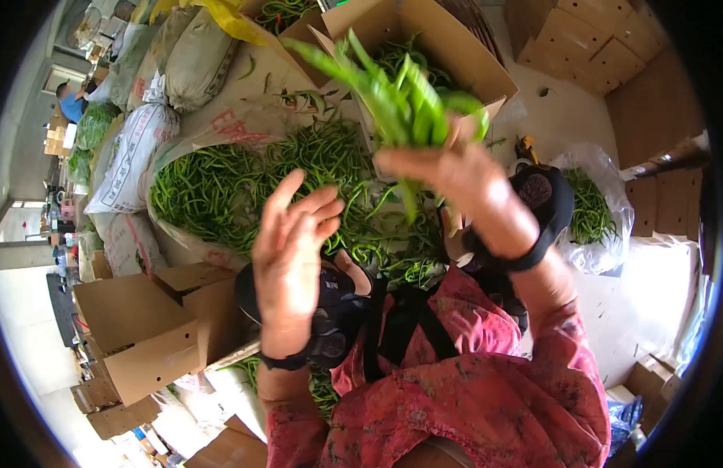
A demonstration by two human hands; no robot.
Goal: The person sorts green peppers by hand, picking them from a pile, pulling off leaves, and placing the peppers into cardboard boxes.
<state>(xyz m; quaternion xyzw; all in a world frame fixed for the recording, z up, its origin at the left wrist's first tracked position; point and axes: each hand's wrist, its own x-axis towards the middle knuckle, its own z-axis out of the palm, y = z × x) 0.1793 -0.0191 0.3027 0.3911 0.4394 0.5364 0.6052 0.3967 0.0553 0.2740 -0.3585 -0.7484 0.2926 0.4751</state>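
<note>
My right hand [467,171] is closed on a bunch of long green chili peppers [412,97], blurred by motion, in front of an open cardboard box [470,58] with more peppers inside. My left hand [287,249] is raised with its fingers apart and nothing in it. Beyond and below it, a large heap of green chili peppers [209,191] spills from an opened clear plastic bag [225,129] across the floor.
Full white sacks [135,156] are stacked at the left. An open cardboard box [143,327] stands at the lower left, and stacked cartons [587,47] at the upper right. A plastic bag of peppers [591,207] lies at the right. Another person [71,101] is far back.
</note>
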